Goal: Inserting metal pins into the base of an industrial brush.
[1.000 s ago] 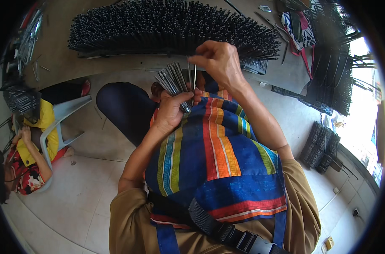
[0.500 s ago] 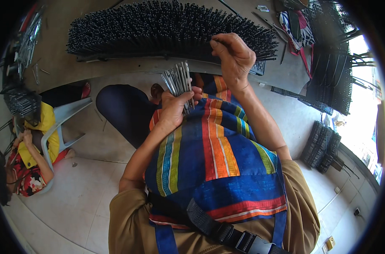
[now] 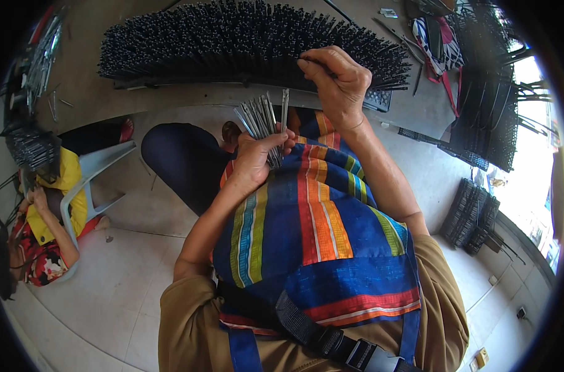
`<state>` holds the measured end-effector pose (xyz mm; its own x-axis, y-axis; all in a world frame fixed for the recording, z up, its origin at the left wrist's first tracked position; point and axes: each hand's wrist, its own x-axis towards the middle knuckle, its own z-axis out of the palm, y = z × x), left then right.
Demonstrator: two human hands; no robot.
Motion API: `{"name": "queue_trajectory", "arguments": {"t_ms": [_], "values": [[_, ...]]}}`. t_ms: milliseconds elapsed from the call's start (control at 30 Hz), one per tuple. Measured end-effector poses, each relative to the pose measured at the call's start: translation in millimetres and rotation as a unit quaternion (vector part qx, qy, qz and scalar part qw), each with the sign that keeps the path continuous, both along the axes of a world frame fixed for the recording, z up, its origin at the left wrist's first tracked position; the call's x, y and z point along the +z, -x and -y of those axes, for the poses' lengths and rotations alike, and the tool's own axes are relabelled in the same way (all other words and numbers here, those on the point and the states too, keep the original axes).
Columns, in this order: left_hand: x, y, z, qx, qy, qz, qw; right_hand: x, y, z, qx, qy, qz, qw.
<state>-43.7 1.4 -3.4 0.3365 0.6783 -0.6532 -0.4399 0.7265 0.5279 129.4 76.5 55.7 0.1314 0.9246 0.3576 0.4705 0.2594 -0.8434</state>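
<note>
My left hand grips a fanned bundle of thin grey metal pins, held upright just below the work. My right hand is raised to a long dark board bristling with upright pins, its thumb and fingers pinched together on one pin at the board's right part. A striped blue, orange and green apron covers my lap beneath both forearms.
Another person in yellow sits on a white plastic chair at the left. Black wire racks and stacked dark grids stand at the right. A patterned bag lies at the top right. Pale floor tiles lie below.
My right hand has drawn a pin from the bundle and carried it up and right onto the bristled board. The left hand stays put with the bundle.
</note>
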Motion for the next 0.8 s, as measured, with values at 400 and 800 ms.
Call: {"name": "queue_trajectory", "arguments": {"t_ms": [400,800], "values": [[0,-2,-1,0.011,0.026,0.022,0.999,-12,7,-11,0.017,-0.071,0.171,0.982],[2,-7,1,-0.016,0.004,0.085,0.996,-8,-6,33,0.071,0.375,-0.166,0.909]]}}
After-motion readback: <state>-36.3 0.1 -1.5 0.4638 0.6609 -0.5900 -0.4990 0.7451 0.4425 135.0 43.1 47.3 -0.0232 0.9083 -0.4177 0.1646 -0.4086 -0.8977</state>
